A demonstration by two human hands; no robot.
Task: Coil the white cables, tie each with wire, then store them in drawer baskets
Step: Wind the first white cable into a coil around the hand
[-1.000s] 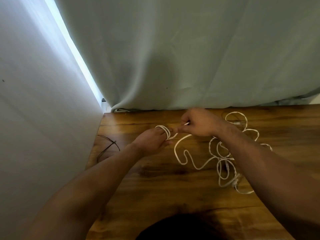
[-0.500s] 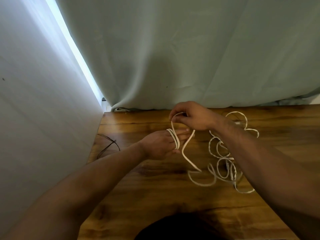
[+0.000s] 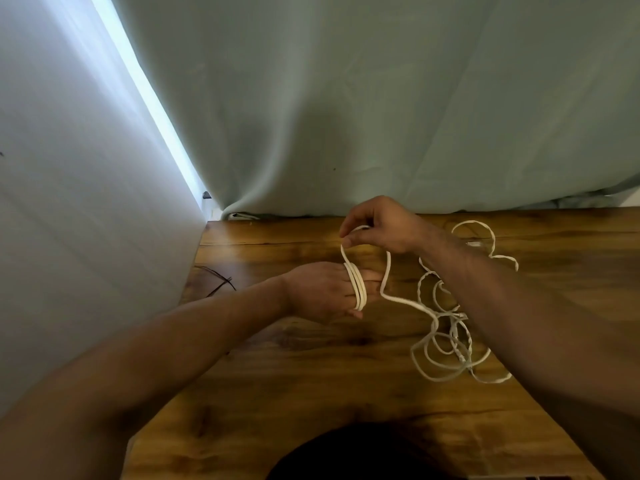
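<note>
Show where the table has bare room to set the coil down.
Bare wood lies at the table's near centre, between the left forearm and the white cable's loose loops, and along the back between curtain and left hand, right of the dark wires. The right side is crowded with those loops.

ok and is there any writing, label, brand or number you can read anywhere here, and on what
None: no readable text in this view.
The white cable, the wooden table, the curtain and the wall show no print.
A sliver at the bottom edge is cut off, so nothing can be read on it.
</note>
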